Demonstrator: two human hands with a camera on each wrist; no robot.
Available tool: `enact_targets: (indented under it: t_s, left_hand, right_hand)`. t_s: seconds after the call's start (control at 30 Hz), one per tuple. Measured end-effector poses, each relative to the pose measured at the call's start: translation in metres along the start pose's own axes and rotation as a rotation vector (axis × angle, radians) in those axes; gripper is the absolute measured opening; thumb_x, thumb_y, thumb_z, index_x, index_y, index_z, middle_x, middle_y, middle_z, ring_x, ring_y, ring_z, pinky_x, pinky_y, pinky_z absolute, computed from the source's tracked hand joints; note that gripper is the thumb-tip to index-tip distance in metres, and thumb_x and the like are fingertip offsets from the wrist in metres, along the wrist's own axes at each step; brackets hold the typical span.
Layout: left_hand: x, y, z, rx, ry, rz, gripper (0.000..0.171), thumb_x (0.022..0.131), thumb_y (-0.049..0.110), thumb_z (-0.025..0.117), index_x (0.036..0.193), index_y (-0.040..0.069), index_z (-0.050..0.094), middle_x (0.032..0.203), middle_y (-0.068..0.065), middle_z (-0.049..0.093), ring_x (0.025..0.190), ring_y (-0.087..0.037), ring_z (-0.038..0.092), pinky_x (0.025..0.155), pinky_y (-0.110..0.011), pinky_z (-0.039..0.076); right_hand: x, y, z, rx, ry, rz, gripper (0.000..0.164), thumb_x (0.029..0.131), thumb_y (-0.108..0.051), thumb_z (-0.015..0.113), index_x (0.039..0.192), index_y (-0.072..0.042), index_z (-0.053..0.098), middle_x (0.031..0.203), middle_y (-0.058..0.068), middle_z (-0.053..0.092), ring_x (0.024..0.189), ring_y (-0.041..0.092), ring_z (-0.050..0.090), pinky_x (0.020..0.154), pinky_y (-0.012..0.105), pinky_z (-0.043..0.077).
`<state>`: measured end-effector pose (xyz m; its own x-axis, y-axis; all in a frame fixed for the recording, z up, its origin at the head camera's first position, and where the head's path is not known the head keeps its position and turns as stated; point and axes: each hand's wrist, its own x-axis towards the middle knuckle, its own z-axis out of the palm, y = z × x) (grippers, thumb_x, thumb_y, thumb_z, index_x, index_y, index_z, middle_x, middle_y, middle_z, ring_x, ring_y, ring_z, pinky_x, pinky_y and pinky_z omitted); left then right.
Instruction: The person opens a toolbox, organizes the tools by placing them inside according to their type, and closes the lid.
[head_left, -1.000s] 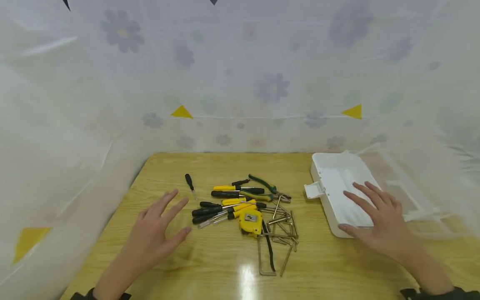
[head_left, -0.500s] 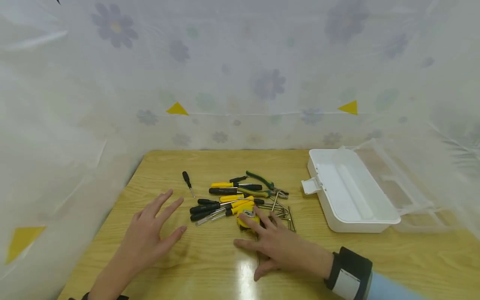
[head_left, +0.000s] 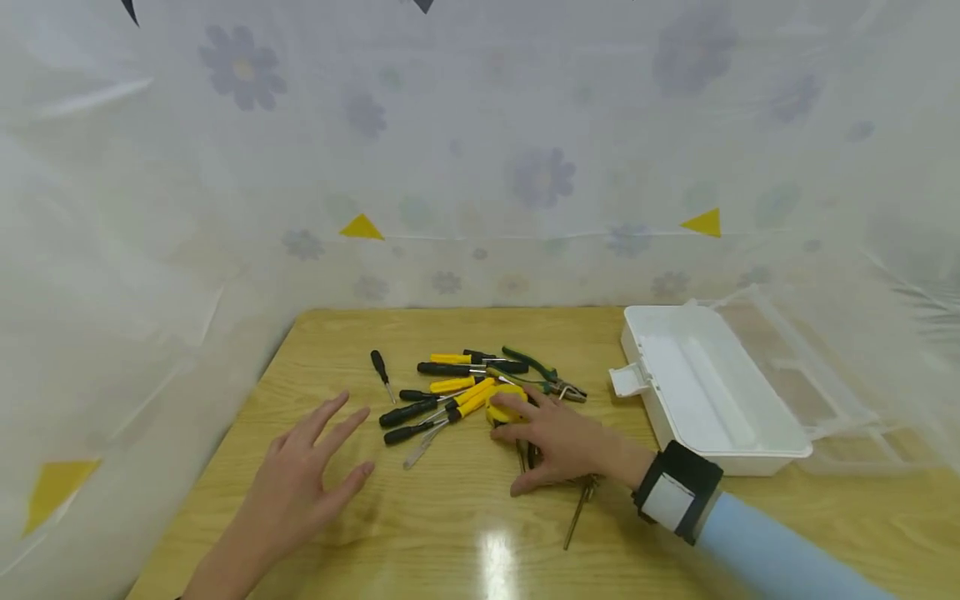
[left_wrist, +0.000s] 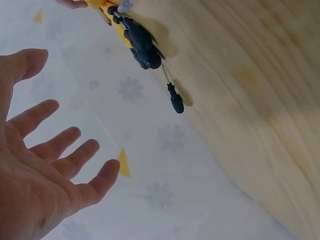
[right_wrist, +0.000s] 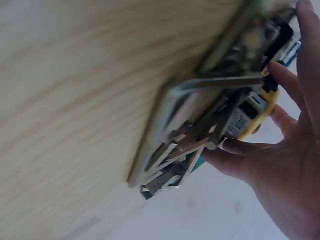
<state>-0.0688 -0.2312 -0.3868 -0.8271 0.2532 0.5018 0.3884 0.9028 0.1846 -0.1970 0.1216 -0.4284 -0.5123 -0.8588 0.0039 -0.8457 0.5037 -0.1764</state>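
Observation:
My left hand hovers over the left side of the table with fingers spread, holding nothing; the left wrist view shows its palm. My right hand lies over the yellow tape measure, fingers spread and touching it, thumb apart. In the right wrist view, fingers of the right hand reach along a heap of hex keys beside the tape measure. Most hex keys are hidden beneath the hand in the head view. Left of it lie several black and yellow screwdrivers. Green-handled pliers lie behind it.
A white toolbox stands at the right, its clear lid swung out to the right. One small black screwdriver lies apart at the left. Beyond the wooden table hangs a flowered curtain.
My right hand has moved left from over the toolbox onto the tape measure. The tape measure has shifted away from me, and the nearby screwdrivers have spread. My left hand stays about where it was.

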Motion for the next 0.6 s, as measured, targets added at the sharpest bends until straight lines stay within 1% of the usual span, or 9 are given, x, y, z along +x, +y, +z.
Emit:
enact_targets:
  t_s: [0.07,0.1,0.17,0.23,0.3,0.37,0.47,0.53,0.6]
  left_hand:
    - [0.0,0.0,0.0,0.003,0.004,-0.001,0.065,0.083,0.028,0.083,0.143,0.021,0.06,0.15,-0.013,0.054,0.121,-0.041,0.063,0.087,-0.065,0.049]
    - [0.0,0.0,0.0,0.005,0.006,-0.001,0.065,0.082,0.027,0.083,0.143,0.02,0.06,0.15,-0.013,0.055,0.121,-0.04,0.064,0.086,-0.065,0.05]
    - [0.0,-0.001,-0.001,0.009,0.004,0.001,0.065,0.083,0.027,0.083,0.143,0.02,0.06,0.15,-0.012,0.055,0.12,-0.04,0.064,0.086,-0.064,0.05]
    - [0.001,-0.001,-0.001,0.011,-0.003,0.006,0.064,0.083,0.027,0.083,0.143,0.021,0.06,0.15,-0.012,0.055,0.121,-0.04,0.064,0.086,-0.064,0.05]
    - [0.001,-0.001,0.0,0.011,-0.012,0.007,0.064,0.084,0.027,0.082,0.144,0.021,0.06,0.15,-0.012,0.055,0.121,-0.04,0.064,0.086,-0.064,0.05]
    - [0.002,-0.001,0.001,0.01,-0.015,0.01,0.064,0.084,0.027,0.082,0.143,0.021,0.06,0.149,-0.013,0.055,0.12,-0.04,0.064,0.086,-0.064,0.05]
    - [0.002,0.0,0.002,0.009,-0.014,0.013,0.062,0.084,0.027,0.083,0.142,0.019,0.061,0.148,-0.013,0.057,0.118,-0.04,0.066,0.085,-0.063,0.051]
    - [0.003,0.0,0.003,0.009,-0.007,0.018,0.062,0.083,0.026,0.083,0.141,0.019,0.062,0.147,-0.013,0.058,0.115,-0.04,0.067,0.084,-0.063,0.051]
    - [0.003,0.001,0.004,0.006,-0.003,0.022,0.062,0.083,0.026,0.083,0.14,0.019,0.062,0.146,-0.013,0.058,0.114,-0.04,0.067,0.084,-0.062,0.051]
  right_hand:
    - [0.005,0.001,-0.004,0.071,0.041,0.011,0.063,0.095,-0.055,0.065,0.146,-0.018,0.056,0.16,0.011,0.041,0.144,0.046,0.041,0.106,0.065,0.044]
    - [0.008,0.002,-0.005,0.084,0.066,0.023,0.06,0.097,-0.05,0.066,0.145,-0.016,0.056,0.154,0.012,0.046,0.139,0.041,0.048,0.106,0.06,0.046]
    - [0.011,0.002,-0.009,0.095,0.116,0.064,0.054,0.099,-0.04,0.067,0.144,-0.012,0.055,0.138,0.013,0.055,0.116,0.029,0.059,0.097,0.047,0.051]
    - [0.011,0.002,-0.013,0.125,0.149,0.127,0.051,0.098,-0.033,0.07,0.142,-0.01,0.057,0.126,0.014,0.055,0.092,0.019,0.058,0.082,0.036,0.051]
    - [0.01,0.005,-0.015,0.166,0.16,0.181,0.046,0.096,-0.028,0.073,0.137,-0.01,0.06,0.121,0.012,0.052,0.077,0.013,0.048,0.07,0.029,0.045]
    - [0.007,0.009,-0.015,0.213,0.157,0.203,0.042,0.095,-0.025,0.074,0.133,-0.01,0.061,0.123,0.011,0.052,0.074,0.009,0.044,0.068,0.026,0.042]
    - [0.004,0.014,-0.015,0.25,0.137,0.214,0.044,0.093,-0.025,0.075,0.132,-0.011,0.058,0.129,0.008,0.057,0.073,0.007,0.045,0.069,0.026,0.042]
    - [0.003,0.016,-0.014,0.253,0.114,0.223,0.047,0.092,-0.027,0.076,0.133,-0.013,0.057,0.118,0.003,0.063,0.071,0.007,0.045,0.067,0.026,0.041]
    - [0.002,0.017,-0.014,0.261,0.095,0.252,0.048,0.091,-0.031,0.078,0.131,-0.015,0.056,0.104,-0.002,0.065,0.067,0.007,0.043,0.064,0.026,0.039]
